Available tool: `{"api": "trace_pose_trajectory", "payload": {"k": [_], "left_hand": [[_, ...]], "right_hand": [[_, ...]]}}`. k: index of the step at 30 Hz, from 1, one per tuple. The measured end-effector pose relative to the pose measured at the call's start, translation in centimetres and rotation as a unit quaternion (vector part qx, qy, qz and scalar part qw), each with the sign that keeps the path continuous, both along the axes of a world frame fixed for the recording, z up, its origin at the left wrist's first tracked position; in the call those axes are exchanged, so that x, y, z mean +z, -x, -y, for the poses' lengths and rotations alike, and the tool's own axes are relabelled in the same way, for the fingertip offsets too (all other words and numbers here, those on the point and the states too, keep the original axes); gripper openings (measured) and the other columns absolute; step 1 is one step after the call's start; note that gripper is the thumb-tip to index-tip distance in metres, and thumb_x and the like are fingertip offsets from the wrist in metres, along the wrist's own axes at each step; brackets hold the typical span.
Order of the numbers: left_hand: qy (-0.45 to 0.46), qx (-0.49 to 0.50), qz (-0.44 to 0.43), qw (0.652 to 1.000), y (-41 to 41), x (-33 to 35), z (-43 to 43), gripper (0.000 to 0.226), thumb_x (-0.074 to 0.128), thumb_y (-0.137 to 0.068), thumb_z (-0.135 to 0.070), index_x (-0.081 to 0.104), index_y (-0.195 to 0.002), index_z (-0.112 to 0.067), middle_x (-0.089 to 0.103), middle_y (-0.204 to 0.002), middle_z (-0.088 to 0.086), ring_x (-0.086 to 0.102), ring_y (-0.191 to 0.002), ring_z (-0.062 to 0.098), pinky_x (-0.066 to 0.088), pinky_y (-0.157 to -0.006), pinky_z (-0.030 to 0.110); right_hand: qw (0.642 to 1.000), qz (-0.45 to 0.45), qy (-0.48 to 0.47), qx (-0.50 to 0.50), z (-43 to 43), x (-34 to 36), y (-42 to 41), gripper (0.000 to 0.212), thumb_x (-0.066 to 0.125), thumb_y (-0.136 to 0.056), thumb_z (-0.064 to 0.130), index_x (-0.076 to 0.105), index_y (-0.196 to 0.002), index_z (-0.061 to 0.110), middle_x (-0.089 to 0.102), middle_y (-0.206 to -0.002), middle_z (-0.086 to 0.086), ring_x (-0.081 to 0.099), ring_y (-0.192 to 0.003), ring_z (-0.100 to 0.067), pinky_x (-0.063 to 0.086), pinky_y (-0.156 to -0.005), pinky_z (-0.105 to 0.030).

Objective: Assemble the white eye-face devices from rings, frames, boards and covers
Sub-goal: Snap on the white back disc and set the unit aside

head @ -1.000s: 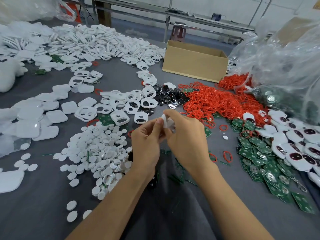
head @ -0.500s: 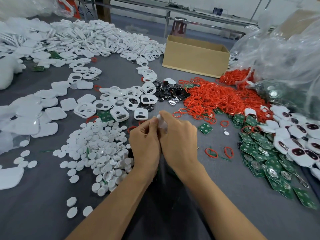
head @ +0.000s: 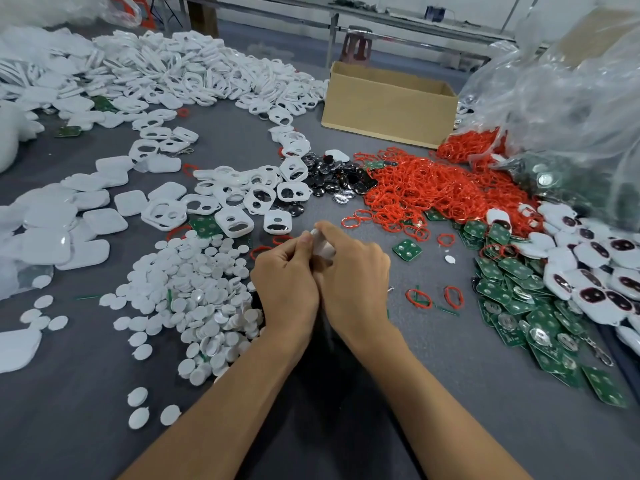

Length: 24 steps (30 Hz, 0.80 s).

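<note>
My left hand (head: 285,278) and my right hand (head: 353,271) press together low over the grey table, both closed around a small white device piece (head: 320,245) that is mostly hidden by my fingers. White frames with eye holes (head: 239,199) lie just beyond my hands. A heap of red rings (head: 426,192) spreads to the right of them. Green boards (head: 519,299) lie at the right, beside finished white eye-face devices (head: 595,271). White round discs (head: 194,289) are piled left of my left hand. White covers (head: 65,230) sit at the far left.
A cardboard box (head: 388,105) stands at the back centre. Clear plastic bags (head: 571,109) bulge at the right, over more boards. A big heap of white frames (head: 187,71) fills the back left. Dark shiny eye pieces (head: 332,178) lie between the frames and rings. Loose red rings (head: 433,297) lie near my right hand.
My two hands have dropped toward the table and closed tighter around the white piece, so less of it shows than a second ago.
</note>
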<state>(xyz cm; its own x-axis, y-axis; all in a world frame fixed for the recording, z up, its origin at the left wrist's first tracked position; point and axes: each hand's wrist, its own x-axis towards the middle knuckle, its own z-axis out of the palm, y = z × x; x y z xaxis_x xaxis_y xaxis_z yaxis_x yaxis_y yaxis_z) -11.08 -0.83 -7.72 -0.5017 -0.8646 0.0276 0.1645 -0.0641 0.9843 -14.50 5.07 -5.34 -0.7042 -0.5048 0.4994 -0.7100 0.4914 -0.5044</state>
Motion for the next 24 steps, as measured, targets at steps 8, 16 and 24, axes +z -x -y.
{"api": "trace_pose_trajectory", "payload": {"k": [8,16,24], "left_hand": [[0.005,-0.001,0.017,1.0,-0.1,0.1,-0.2,0.04,0.06,-0.095,-0.019,0.067,-0.056,-0.022,0.058,-0.049,-0.013,0.05,-0.051,0.003,0.04,-0.062,0.029],[0.049,-0.01,0.03,0.998,-0.1,0.1,0.2,0.026,0.061,-0.094,-0.021,0.077,-0.074,-0.021,0.072,-0.065,-0.004,0.06,-0.062,0.007,0.05,-0.067,0.033],[0.084,-0.027,0.014,0.996,-0.5,0.7,-0.1,0.02,0.063,-0.093,-0.02,0.076,-0.081,-0.029,0.075,-0.077,-0.008,0.071,-0.08,0.014,0.056,-0.084,0.043]], "right_hand": [[1.0,0.024,-0.012,-0.008,-0.1,-0.3,0.2,0.029,0.059,-0.087,0.023,0.066,-0.116,0.023,0.071,-0.087,-0.013,0.06,-0.085,-0.04,0.036,-0.065,-0.039],[0.986,0.147,0.082,0.002,-0.5,-0.2,0.8,0.024,0.063,-0.086,0.022,0.071,-0.109,0.023,0.074,-0.081,-0.005,0.071,-0.08,-0.021,0.055,-0.077,-0.041],[0.911,0.325,0.243,0.071,-0.9,-0.1,2.0,0.021,0.063,-0.089,0.002,0.072,-0.104,0.013,0.075,-0.09,-0.002,0.068,-0.077,0.0,0.051,-0.072,-0.015]]}}
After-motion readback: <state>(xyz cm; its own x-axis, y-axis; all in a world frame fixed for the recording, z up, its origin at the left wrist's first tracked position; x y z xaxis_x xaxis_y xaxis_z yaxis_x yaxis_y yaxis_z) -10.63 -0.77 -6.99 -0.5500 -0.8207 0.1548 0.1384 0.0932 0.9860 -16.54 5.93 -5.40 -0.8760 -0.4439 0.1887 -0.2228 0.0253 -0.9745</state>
